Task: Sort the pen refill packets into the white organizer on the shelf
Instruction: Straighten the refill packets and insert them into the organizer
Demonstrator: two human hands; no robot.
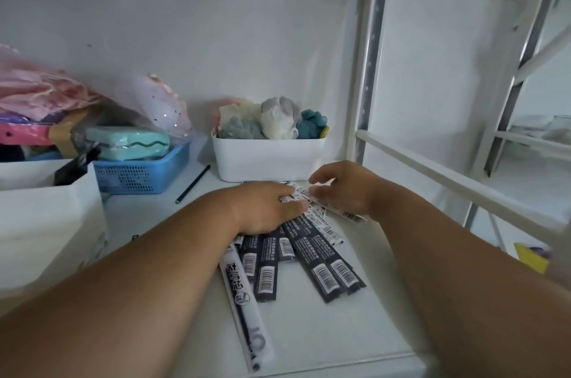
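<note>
A fan of pen refill packets (309,257) is spread on the white shelf (324,334), mostly dark packets with barcode labels and one long white packet (244,300) at the left edge of the fan, pointing toward the shelf's front edge. The far end of the fan is covered by the left hand (265,207), which is laid palm down on the packets with its fingers reaching toward the right; its grip is seen as flat and pressing, with nothing closed in it. The right hand (343,189) is held just beside it, over the far right part of the pile, its fingers loosely curled and lowered toward the white-labelled packets (336,212) there; whether any packet is pinched cannot be told. The two hands are nearly touching at the fingertips. The near ends of the packets are left uncovered, below both wrists. A white organizer (49,223) is seen at the left, near the left forearm and apart from the pile. Behind the pile, just beyond the hands, a white bin (268,158) filled with crumpled soft items is set against the wall. A blue basket (145,173) is placed to its left, and a dark pencil (193,183) is lying on the shelf between them.
</note>
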